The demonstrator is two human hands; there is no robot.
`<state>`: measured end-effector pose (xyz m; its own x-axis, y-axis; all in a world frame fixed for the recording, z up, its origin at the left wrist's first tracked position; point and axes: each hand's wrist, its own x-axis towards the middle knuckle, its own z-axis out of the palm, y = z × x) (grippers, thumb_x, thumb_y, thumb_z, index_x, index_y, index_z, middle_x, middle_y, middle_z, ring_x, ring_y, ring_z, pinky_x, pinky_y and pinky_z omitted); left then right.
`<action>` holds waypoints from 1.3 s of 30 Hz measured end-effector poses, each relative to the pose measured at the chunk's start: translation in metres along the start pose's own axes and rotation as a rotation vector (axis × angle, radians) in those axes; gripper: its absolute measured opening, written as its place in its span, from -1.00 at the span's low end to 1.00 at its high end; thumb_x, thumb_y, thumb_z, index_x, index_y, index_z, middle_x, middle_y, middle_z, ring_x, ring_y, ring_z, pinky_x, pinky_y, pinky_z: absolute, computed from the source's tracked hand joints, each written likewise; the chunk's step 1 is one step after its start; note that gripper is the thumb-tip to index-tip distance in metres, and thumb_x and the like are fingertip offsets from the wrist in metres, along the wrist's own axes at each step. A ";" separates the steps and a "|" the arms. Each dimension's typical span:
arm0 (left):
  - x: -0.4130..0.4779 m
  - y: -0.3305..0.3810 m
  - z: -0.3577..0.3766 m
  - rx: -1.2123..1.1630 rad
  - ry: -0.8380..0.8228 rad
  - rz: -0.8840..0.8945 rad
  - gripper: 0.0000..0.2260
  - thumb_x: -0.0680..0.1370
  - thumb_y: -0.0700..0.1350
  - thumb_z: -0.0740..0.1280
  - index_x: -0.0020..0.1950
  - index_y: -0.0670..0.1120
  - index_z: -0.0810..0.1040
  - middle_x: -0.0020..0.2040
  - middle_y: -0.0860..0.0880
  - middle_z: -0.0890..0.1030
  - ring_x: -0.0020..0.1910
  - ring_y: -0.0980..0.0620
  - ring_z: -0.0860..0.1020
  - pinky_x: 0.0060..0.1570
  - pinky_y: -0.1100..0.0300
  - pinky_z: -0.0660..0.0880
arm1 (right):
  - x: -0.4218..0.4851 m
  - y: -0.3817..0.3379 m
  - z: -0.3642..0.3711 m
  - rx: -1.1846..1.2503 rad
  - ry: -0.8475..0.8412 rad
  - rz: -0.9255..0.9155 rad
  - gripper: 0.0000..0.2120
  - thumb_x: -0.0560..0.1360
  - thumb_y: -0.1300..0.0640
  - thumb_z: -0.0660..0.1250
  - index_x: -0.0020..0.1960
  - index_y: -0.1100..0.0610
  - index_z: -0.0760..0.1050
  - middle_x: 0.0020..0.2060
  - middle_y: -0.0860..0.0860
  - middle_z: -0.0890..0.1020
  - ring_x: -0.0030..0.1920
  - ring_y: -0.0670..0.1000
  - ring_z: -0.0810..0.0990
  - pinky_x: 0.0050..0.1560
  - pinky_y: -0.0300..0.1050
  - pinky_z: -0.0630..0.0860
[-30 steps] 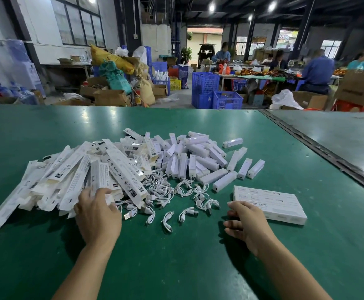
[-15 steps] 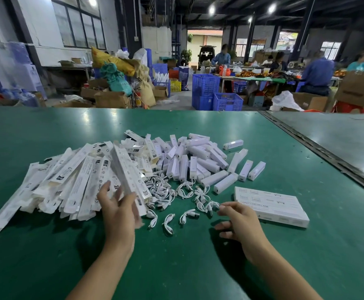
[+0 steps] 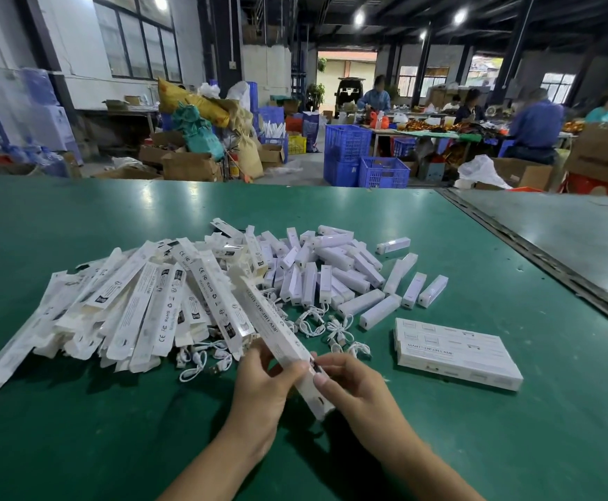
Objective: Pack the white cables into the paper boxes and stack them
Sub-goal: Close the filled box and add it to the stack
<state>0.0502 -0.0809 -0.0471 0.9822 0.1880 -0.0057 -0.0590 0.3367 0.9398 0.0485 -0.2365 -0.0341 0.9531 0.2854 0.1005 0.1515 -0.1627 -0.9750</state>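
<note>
A long flat white paper box [image 3: 270,321] is lifted off the green table [image 3: 78,446], tilted with its near end towards me. My left hand [image 3: 262,388] grips it from the left, and my right hand [image 3: 353,388] pinches its near end from the right. A heap of flattened paper boxes [image 3: 132,305] lies to the left. Coiled white cables [image 3: 317,323] are scattered just beyond my hands. Behind them lies a pile of short white lamp bars [image 3: 335,269].
A row of packed boxes [image 3: 454,347] lies side by side at the right of my hands. A metal seam [image 3: 534,262] runs along the table's right side. Beyond the far edge stand blue crates [image 3: 364,157], cardboard boxes and seated people.
My left hand has picked one paper box out of the heap and brought it towards me. My right hand has come off the table beside the packed boxes and taken its near end.
</note>
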 end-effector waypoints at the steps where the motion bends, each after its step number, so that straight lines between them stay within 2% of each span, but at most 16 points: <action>1: 0.000 0.001 0.001 -0.042 -0.015 -0.006 -0.56 0.33 -0.29 0.47 0.18 -0.16 0.50 -0.04 -0.21 0.68 -0.01 -0.18 0.69 -0.05 -0.03 0.64 | 0.001 0.001 0.000 -0.023 -0.002 -0.006 -0.80 0.52 0.14 0.41 0.14 0.05 0.56 -0.01 0.00 0.68 0.00 -0.02 0.64 0.06 -0.12 0.58; 4: -0.001 0.003 0.004 -0.122 -0.104 -0.022 -0.49 0.26 -0.30 0.47 0.18 -0.18 0.46 -0.03 -0.24 0.68 0.01 -0.18 0.69 -0.10 0.10 0.63 | 0.002 0.003 0.003 -0.030 0.012 -0.014 -0.83 0.50 0.15 0.44 0.07 0.05 0.55 -0.04 0.01 0.67 -0.03 -0.03 0.64 -0.01 -0.17 0.57; 6: -0.002 0.002 0.006 -0.132 -0.146 -0.051 -0.46 0.25 -0.34 0.48 0.20 -0.18 0.44 0.04 -0.28 0.67 0.05 -0.21 0.68 -0.09 0.09 0.62 | 0.002 0.004 0.004 0.010 0.057 -0.006 -0.85 0.46 0.17 0.48 -0.01 0.06 0.57 -0.11 0.01 0.67 -0.10 -0.09 0.63 -0.11 -0.24 0.55; 8: -0.001 0.002 0.005 -0.207 -0.157 -0.079 -0.47 0.33 -0.32 0.49 0.25 -0.17 0.42 0.08 -0.28 0.67 0.09 -0.23 0.66 -0.08 0.05 0.63 | 0.002 0.006 0.001 0.041 0.074 0.012 -0.84 0.43 0.17 0.51 -0.04 0.05 0.59 -0.15 0.00 0.65 -0.17 -0.15 0.61 -0.17 -0.28 0.53; 11: 0.006 0.008 -0.003 -0.330 -0.072 -0.050 -0.59 0.46 -0.14 0.36 0.29 -0.14 0.43 0.07 -0.24 0.67 0.08 -0.18 0.67 -0.11 0.02 0.64 | 0.002 0.008 -0.005 0.056 0.044 0.051 -0.80 0.40 0.18 0.54 -0.03 0.02 0.61 -0.10 0.07 0.63 -0.23 -0.11 0.59 -0.20 -0.26 0.52; 15: 0.017 0.023 -0.023 -0.481 0.069 -0.013 -0.53 0.50 0.02 0.34 0.37 -0.11 0.42 0.02 -0.15 0.70 0.03 -0.08 0.69 -0.08 0.04 0.62 | 0.000 0.006 -0.007 0.150 -0.034 0.074 -0.76 0.33 0.15 0.55 -0.03 0.04 0.60 0.00 0.13 0.62 -0.21 -0.02 0.57 -0.15 -0.19 0.50; 17: 0.021 0.030 -0.029 -0.529 0.091 -0.015 -0.50 0.50 0.02 0.33 0.42 -0.09 0.41 -0.01 -0.10 0.71 -0.01 -0.03 0.70 -0.06 0.05 0.63 | -0.001 0.004 -0.007 0.159 -0.057 0.068 -0.76 0.33 0.12 0.54 -0.04 0.05 0.57 -0.06 0.08 0.61 -0.21 -0.03 0.55 -0.16 -0.22 0.46; 20: 0.023 0.031 -0.029 -0.576 0.083 -0.014 -0.47 0.51 -0.01 0.31 0.48 -0.08 0.38 -0.06 -0.06 0.70 -0.08 0.02 0.69 0.12 -0.03 0.53 | -0.003 0.001 -0.004 0.183 -0.079 0.096 -0.72 0.37 0.01 0.46 0.05 0.04 0.54 -0.03 0.04 0.61 -0.19 -0.08 0.55 -0.18 -0.30 0.45; 23: 0.024 0.030 -0.029 -0.580 0.073 -0.013 -0.48 0.53 0.00 0.28 0.48 -0.10 0.37 -0.11 -0.03 0.66 -0.12 0.04 0.66 0.23 -0.06 0.48 | -0.003 -0.003 -0.004 0.209 -0.143 0.155 -0.62 0.45 -0.07 0.46 0.22 0.00 0.51 -0.01 0.08 0.67 -0.21 -0.08 0.60 -0.17 -0.26 0.51; 26: 0.024 0.031 -0.029 -0.551 0.076 -0.009 -0.60 0.54 -0.04 0.26 0.34 -0.17 0.44 -0.14 -0.04 0.67 -0.17 0.04 0.67 0.03 0.02 0.64 | -0.003 -0.005 -0.006 0.206 -0.240 0.151 -0.65 0.48 -0.02 0.43 0.24 -0.02 0.53 -0.20 0.10 0.68 -0.26 0.04 0.62 -0.18 -0.08 0.50; 28: 0.025 0.030 -0.031 -0.539 0.080 -0.004 -0.78 0.63 -0.14 0.19 0.21 -0.16 0.51 -0.16 -0.03 0.69 -0.21 0.06 0.68 -0.13 0.10 0.67 | -0.003 -0.005 -0.006 0.170 -0.282 0.132 -0.73 0.51 0.01 0.39 0.20 -0.04 0.57 -0.17 0.12 0.68 -0.22 0.09 0.66 -0.13 0.04 0.55; 29: 0.025 0.029 -0.031 -0.536 0.084 -0.010 -0.80 0.66 -0.20 0.14 0.18 -0.16 0.52 -0.17 -0.03 0.69 -0.23 0.06 0.68 -0.16 0.12 0.67 | -0.004 -0.004 -0.005 0.151 -0.286 0.119 -0.77 0.53 0.03 0.37 0.18 -0.06 0.58 -0.15 0.11 0.69 -0.21 0.11 0.68 -0.11 0.05 0.59; 31: 0.024 0.028 -0.030 -0.535 0.082 -0.023 -0.78 0.68 -0.24 0.11 0.20 -0.18 0.51 -0.19 -0.05 0.68 -0.24 0.06 0.68 -0.19 0.15 0.66 | -0.004 -0.003 -0.004 0.083 -0.261 0.076 -0.82 0.57 0.09 0.33 0.14 -0.07 0.58 -0.15 0.07 0.69 -0.21 0.14 0.71 -0.16 0.00 0.63; 33: 0.022 0.028 -0.027 -0.543 0.066 -0.019 -0.78 0.65 -0.22 0.16 0.25 -0.22 0.48 -0.18 -0.07 0.68 -0.22 0.04 0.68 -0.19 0.14 0.65 | -0.004 0.000 -0.003 -0.028 -0.207 0.009 -0.84 0.60 0.13 0.27 0.13 -0.04 0.56 -0.17 0.07 0.68 -0.26 0.13 0.72 -0.22 -0.05 0.63; 36: 0.020 0.028 -0.024 -0.543 0.023 -0.014 -0.67 0.54 -0.15 0.25 0.29 -0.20 0.46 -0.08 -0.12 0.68 -0.10 0.01 0.69 -0.15 0.12 0.66 | -0.004 0.003 -0.003 -0.150 -0.129 -0.064 -0.85 0.61 0.18 0.22 0.08 0.01 0.53 -0.27 0.12 0.67 -0.33 0.04 0.69 -0.25 -0.15 0.59; 39: 0.016 0.024 -0.018 -0.423 -0.074 -0.061 -0.68 0.51 -0.19 0.29 0.26 -0.16 0.46 0.04 -0.20 0.66 -0.02 -0.03 0.69 -0.13 0.09 0.65 | -0.002 0.003 -0.001 -0.085 -0.035 -0.039 -0.82 0.61 0.22 0.23 0.05 -0.01 0.54 -0.34 0.10 0.66 -0.36 0.06 0.68 -0.31 -0.14 0.57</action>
<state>0.0611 -0.0536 -0.0307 0.9954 0.0944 -0.0175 -0.0534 0.6961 0.7159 0.0476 -0.2382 -0.0375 0.9366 0.3257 0.1294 0.2114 -0.2304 -0.9498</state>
